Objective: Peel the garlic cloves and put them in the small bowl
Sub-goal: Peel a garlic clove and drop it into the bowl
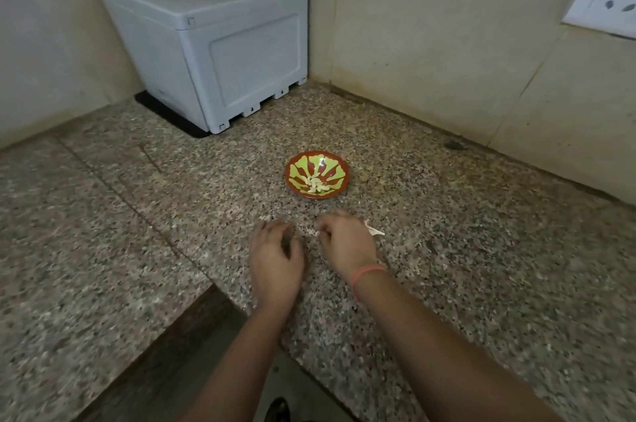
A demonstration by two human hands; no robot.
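Item one: small red-and-green glazed bowl [293,159], centre of frame on the speckled granite table [447,232], with pale peeled garlic cloves [315,185] heaped inside.
Item two: left hand [275,256], lower centre, fingers curled and blurred; I cannot tell whether it holds anything.
Item three: right hand [344,242], just beside it, a pale fleck at its fingertips; grip likewise unclear.
Item four: white papery skin scrap [373,231], right of that hand.
My judgement: peel near the bowl and keep scraps out of it.
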